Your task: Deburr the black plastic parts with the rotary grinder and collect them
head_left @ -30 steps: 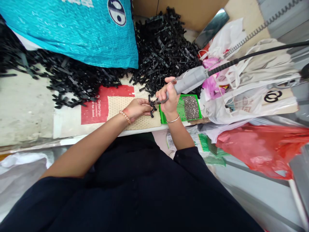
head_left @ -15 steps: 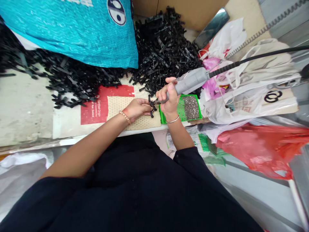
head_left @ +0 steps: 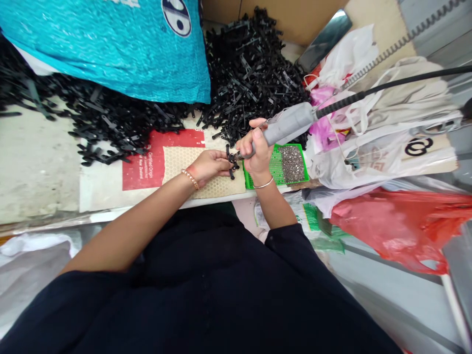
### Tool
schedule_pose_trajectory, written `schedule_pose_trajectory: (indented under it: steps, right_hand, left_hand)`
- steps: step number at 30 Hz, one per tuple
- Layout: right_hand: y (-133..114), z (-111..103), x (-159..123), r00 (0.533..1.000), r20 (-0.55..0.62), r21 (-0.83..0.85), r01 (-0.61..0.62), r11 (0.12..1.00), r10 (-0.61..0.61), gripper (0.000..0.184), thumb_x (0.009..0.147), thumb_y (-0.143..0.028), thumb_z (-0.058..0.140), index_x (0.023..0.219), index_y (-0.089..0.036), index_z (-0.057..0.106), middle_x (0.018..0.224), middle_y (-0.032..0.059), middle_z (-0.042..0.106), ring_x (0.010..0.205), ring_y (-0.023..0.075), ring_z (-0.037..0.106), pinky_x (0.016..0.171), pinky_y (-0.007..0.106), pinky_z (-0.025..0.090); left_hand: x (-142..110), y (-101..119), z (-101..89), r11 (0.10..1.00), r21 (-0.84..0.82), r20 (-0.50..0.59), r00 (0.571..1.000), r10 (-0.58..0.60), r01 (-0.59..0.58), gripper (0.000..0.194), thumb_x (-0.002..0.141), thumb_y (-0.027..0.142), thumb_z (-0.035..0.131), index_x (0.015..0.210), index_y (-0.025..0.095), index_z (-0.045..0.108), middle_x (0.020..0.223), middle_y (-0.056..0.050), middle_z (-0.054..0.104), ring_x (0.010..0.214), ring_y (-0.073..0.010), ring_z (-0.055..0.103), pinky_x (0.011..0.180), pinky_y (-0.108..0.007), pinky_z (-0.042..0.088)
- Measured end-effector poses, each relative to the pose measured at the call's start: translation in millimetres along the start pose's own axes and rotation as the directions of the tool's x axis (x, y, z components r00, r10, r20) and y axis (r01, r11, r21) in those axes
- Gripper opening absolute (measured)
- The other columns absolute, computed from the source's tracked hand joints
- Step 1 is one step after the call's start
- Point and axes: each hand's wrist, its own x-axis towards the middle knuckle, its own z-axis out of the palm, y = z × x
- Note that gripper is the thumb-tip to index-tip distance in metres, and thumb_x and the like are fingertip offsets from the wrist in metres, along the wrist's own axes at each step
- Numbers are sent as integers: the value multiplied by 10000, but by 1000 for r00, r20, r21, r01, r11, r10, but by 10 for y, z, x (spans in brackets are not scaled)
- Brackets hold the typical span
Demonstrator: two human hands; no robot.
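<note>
My left hand [head_left: 210, 167] pinches a small black plastic part [head_left: 231, 173] above the tan honeycomb-patterned mat [head_left: 180, 160]. Wrapped round the front of a grey electric screwdriver [head_left: 289, 123] is my right hand [head_left: 256, 150]. The driver lies at a slant, its tip pointing left and meeting the black part at my left fingertips. Whether a screw sits at the tip is too small to tell. Just right of my right hand, a green perforated tray [head_left: 273, 169] holds many small metal screws [head_left: 293, 164] at its right end.
Black plastic parts [head_left: 254, 73] are heaped at the back, with more [head_left: 106, 120] to the left under a blue bag [head_left: 110, 49]. The driver's black cable [head_left: 398, 86] runs off right, past plastic bags. A red bag [head_left: 401, 226] hangs at the right edge.
Almost nothing differs. My right hand and the screwdriver have shifted very slightly left; my left hand stays put with the black part.
</note>
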Motion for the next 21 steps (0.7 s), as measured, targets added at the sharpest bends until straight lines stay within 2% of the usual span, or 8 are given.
schedule_pose_trajectory:
  steps: [4, 7, 12, 14, 18, 21]
  right_hand:
    - [8, 1, 1, 998, 58, 18, 2, 1000, -3, 431, 894, -689, 635, 1011, -296, 503, 518, -136, 297, 421, 111, 350, 524, 303, 439]
    - [43, -20, 19, 988, 156, 70, -6, 998, -5, 448, 865, -682, 693, 993, -294, 509, 522, -138, 312, 416, 99, 347, 507, 291, 416]
    - [137, -72, 95, 953, 286, 56, -118, 991, 97, 522, 812, -730, 743, 979, -280, 539, 520, -139, 322, 424, 92, 365, 484, 277, 391]
    - [156, -74, 134, 944, 305, 52, -147, 988, 124, 547, 777, -752, 758, 943, -278, 539, 489, -150, 319, 400, 88, 349, 463, 269, 384]
    - [35, -2, 134, 944, 322, 110, -118, 987, 77, 492, 761, -683, 787, 885, -278, 536, 423, -169, 336, 342, 78, 308, 420, 236, 350]
    - [-117, -4, 92, 962, 262, 94, -110, 989, 82, 401, 721, -524, 829, 890, -260, 578, 398, -157, 359, 336, 83, 306, 412, 234, 326]
  left_hand:
    - [20, -5, -13, 1000, 4, -6, 1000, -12, 12, 276, 613, 90, 921, 821, 117, 741, 803, -39, 753, 710, -131, 702, 839, -325, 641]
    - [22, -2, -10, 1000, 11, -20, 1000, -17, 17, 283, 595, 99, 940, 800, 112, 745, 801, -44, 755, 709, -141, 711, 864, -352, 650]
    - [69, -16, -24, 1000, 13, -20, 1000, -22, 22, 254, 602, 49, 923, 774, 105, 744, 786, -51, 757, 698, -148, 723, 830, -351, 665]
    - [93, -13, -13, 1000, 13, -35, 999, -22, 22, 239, 616, 20, 901, 767, 105, 737, 782, -56, 760, 699, -156, 732, 812, -352, 668]
    - [21, 25, 100, 999, 33, -75, 997, -12, 14, 188, 662, -39, 828, 704, 102, 710, 728, -52, 742, 639, -140, 707, 767, -321, 652]
    - [-8, 41, 154, 999, 39, 4, 1000, -9, 9, 175, 730, -45, 761, 677, 107, 691, 701, -40, 720, 614, -111, 681, 691, -241, 611]
